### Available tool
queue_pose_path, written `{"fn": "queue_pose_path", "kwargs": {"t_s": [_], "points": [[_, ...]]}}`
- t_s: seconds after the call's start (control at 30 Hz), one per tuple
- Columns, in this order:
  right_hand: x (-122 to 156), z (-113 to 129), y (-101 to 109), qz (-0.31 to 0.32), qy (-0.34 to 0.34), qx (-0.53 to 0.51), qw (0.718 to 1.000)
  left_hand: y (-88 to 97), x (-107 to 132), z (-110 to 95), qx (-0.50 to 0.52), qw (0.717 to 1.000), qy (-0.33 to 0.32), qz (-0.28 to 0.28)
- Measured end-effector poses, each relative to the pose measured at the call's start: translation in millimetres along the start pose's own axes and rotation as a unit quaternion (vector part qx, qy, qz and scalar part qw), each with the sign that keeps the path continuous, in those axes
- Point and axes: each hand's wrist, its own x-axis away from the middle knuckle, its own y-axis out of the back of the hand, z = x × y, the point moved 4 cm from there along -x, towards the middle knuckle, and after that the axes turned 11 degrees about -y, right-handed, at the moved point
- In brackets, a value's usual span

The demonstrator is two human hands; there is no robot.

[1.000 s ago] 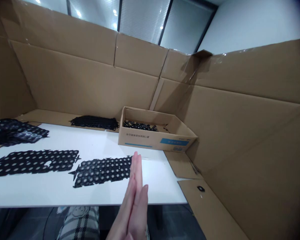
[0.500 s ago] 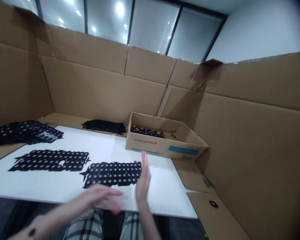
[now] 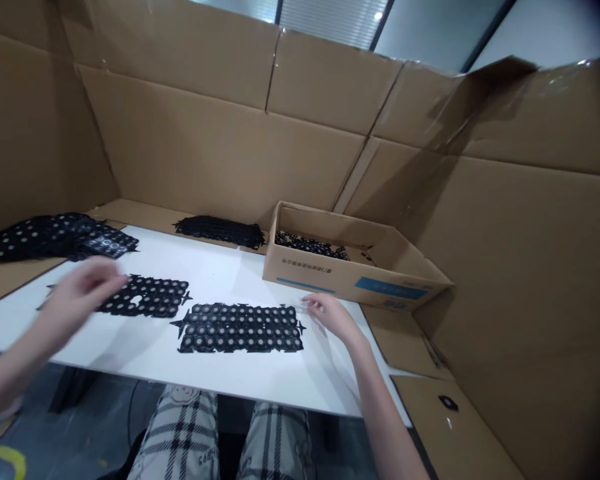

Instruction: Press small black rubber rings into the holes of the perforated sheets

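Note:
Two black perforated sheets with rows of pale round spots lie flat on the white table. Over the left part of the left sheet (image 3: pixel 155 297) hovers my left hand (image 3: pixel 83 293), blurred, its thumb and fingers apart and nothing visible in them. That sheet has one larger white gap, and its left end is partly hidden by the hand. My right hand (image 3: pixel 333 317) is just off the right end of the right sheet (image 3: pixel 243 328), fingers loosely bent and apart, holding nothing I can see. Small black star-shaped tabs stick out at the sheets' ends.
A cardboard box (image 3: pixel 325 277) with small black pieces stands at the back right. A black stack (image 3: pixel 220 230) lies at the back, and a dotted black pile (image 3: pixel 45 237) at the left. Cardboard walls (image 3: pixel 195 140) surround the table (image 3: pixel 260 380). One black piece (image 3: pixel 449 403) rests on cardboard at right.
My hands, close together near the right sheet before, have moved apart: the left to the left sheet, the right outward to the right. The view has tilted down.

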Motion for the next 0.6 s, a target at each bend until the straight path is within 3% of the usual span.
{"fn": "queue_pose_path", "kwargs": {"t_s": [0.03,0.1,0.13,0.2,0.27,0.33,0.4,0.5,0.6], "points": [[-10.5,1.9,-6.1,0.026,0.000,0.011,1.000,-20.2,-14.7,-7.9,-0.012,0.999,-0.008,0.038],[-27.5,3.2,-16.2,0.053,-0.005,0.019,0.998,-82.7,-41.3,-26.3,0.016,0.977,-0.067,0.203],[-33.8,3.0,-20.1,0.059,-0.008,0.018,0.998,-114.8,-51.5,-33.8,0.028,0.962,-0.098,0.253],[-42.1,2.4,-25.5,0.076,-0.009,0.018,0.997,-172.1,-64.6,-40.8,0.010,0.942,-0.148,0.300],[-45.3,2.7,-26.9,0.086,-0.004,0.016,0.996,-213.2,-67.9,-40.1,-0.020,0.930,-0.194,0.311],[-44.5,5.0,-24.6,0.083,0.004,0.012,0.996,-234.6,-66.9,-33.3,-0.027,0.933,-0.197,0.300],[-40.7,9.7,-20.3,0.074,0.013,-0.005,0.997,-243.1,-64.2,-24.7,-0.013,0.934,-0.165,0.317],[-32.5,20.9,-8.3,0.018,0.049,-0.080,0.995,-242.3,-62.2,-18.4,0.013,0.925,-0.131,0.358],[-25.5,28.5,4.8,-0.020,0.071,-0.223,0.972,-234.0,-64.8,-20.6,0.040,0.923,-0.155,0.349]]}}
